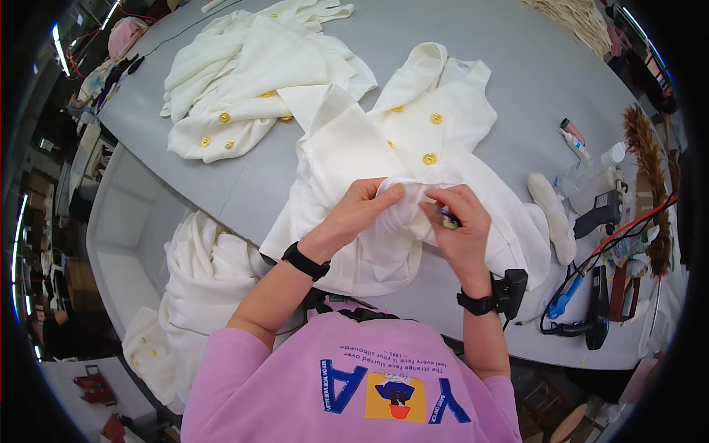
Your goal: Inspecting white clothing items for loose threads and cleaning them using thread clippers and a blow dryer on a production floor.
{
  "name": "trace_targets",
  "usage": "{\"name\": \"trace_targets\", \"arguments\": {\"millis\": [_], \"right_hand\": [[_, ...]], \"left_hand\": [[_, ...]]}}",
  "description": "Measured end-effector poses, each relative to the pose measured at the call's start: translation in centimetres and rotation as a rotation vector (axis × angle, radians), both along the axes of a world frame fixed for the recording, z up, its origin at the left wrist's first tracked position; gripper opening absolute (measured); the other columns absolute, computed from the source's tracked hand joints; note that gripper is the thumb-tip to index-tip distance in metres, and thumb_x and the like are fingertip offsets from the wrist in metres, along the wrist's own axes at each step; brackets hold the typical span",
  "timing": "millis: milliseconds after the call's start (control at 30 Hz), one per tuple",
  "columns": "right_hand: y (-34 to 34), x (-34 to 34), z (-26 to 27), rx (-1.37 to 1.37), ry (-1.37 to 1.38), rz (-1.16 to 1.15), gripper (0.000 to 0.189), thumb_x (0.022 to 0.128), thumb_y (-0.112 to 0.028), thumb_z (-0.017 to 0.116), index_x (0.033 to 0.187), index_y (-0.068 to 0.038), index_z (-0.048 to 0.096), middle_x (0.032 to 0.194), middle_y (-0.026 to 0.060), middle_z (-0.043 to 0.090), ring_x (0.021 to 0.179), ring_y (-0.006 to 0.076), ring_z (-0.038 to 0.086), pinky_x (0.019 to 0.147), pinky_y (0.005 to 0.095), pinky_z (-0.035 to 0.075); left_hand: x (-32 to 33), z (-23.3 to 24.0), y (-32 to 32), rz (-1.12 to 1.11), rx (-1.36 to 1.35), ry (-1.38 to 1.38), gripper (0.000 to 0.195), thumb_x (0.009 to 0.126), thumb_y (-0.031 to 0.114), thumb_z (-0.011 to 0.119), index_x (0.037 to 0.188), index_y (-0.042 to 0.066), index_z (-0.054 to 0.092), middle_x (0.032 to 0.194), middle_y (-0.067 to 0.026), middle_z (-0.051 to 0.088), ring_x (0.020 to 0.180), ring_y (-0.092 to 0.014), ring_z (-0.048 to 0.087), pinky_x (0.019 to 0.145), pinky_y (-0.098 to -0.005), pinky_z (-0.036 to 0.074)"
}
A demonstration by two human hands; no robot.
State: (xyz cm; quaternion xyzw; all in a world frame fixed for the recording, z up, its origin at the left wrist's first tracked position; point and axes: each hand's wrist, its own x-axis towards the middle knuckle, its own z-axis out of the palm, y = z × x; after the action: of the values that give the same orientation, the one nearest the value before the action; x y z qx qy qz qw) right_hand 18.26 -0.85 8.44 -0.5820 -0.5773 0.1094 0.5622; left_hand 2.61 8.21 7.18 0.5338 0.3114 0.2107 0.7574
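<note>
A white sleeveless garment (462, 124) with gold buttons (430, 159) lies on the grey table before me, its lower part bunched towards me. My left hand (368, 207) pinches a fold of its thin white lining (407, 207) between thumb and fingers. Close beside it on the right, my right hand (461, 219) has thumb and forefinger at the same cloth, and its curled fingers hold a small dark and pale-green tool (450, 218), mostly hidden, whose kind I cannot tell.
More white garments (266, 66) are heaped at the table's far left. A grey bin (119, 221) with white garments (205, 277) stands below the left edge. On the right lie a hair dryer (597, 310), a blue air gun (567, 298), bottles (588, 166) and a feather duster (648, 149).
</note>
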Motion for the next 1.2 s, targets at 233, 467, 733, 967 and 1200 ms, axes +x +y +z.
{"name": "trace_targets", "arguments": {"millis": [233, 467, 733, 967, 1200], "right_hand": [[0.6, -0.1, -2.4, -0.067, 0.233, 0.004, 0.014, 0.071, 0.0, 0.07, 0.083, 0.0, 0.062, 0.073, 0.003, 0.055, 0.065, 0.0112, 0.052, 0.059, 0.0231, 0.041], [-1.6, 0.7, 0.0, -0.244, 0.522, 0.094, 0.012, 0.079, -0.005, 0.068, 0.075, 0.0, 0.057, 0.071, -0.0019, 0.049, 0.064, 0.0066, 0.042, 0.061, 0.0194, 0.036], [-3.6, 0.3, 0.5, -0.229, 0.135, 0.094, 0.009, 0.074, 0.0, 0.069, 0.079, 0.001, 0.061, 0.068, 0.0037, 0.054, 0.061, 0.0096, 0.048, 0.055, 0.0233, 0.037], [-3.5, 0.0, -0.7, -0.242, 0.243, 0.007, 0.009, 0.075, -0.001, 0.07, 0.079, 0.001, 0.062, 0.066, 0.0034, 0.054, 0.06, 0.0097, 0.048, 0.054, 0.0227, 0.037], [-3.8, -0.3, -0.5, -0.267, 0.286, 0.164, 0.012, 0.073, -0.003, 0.072, 0.079, 0.0, 0.062, 0.067, 0.0043, 0.056, 0.058, 0.0105, 0.049, 0.054, 0.0229, 0.039]], "left_hand": [[0.1, -1.2, -0.3, -0.087, 0.092, -0.002, 0.032, 0.093, 0.031, 0.053, 0.103, 0.002, 0.062, 0.093, 0.0026, 0.062, 0.085, -0.001, 0.053, 0.076, -0.0192, 0.043], [0.4, -0.7, -0.7, -0.056, -0.031, -0.092, 0.035, 0.093, 0.033, 0.052, 0.107, 0.002, 0.061, 0.096, 0.0017, 0.062, 0.087, -0.002, 0.053, 0.077, -0.0195, 0.043], [0.6, -0.5, -0.7, -0.063, 0.014, -0.085, 0.025, 0.089, 0.027, 0.059, 0.102, 0.006, 0.063, 0.091, 0.004, 0.06, 0.085, -0.005, 0.051, 0.076, -0.0209, 0.041], [2.3, 1.0, -2.2, 0.262, 1.414, 0.103, 0.035, 0.064, 0.003, 0.072, 0.097, 0.013, 0.064, 0.091, -0.0007, 0.058, 0.088, -0.019, 0.053, 0.077, -0.0322, 0.043], [3.4, -0.9, -1.7, 0.26, 1.544, 0.082, 0.022, 0.064, 0.004, 0.071, 0.083, 0.011, 0.063, 0.081, 0.0009, 0.061, 0.075, -0.02, 0.056, 0.068, -0.0315, 0.041]]}}
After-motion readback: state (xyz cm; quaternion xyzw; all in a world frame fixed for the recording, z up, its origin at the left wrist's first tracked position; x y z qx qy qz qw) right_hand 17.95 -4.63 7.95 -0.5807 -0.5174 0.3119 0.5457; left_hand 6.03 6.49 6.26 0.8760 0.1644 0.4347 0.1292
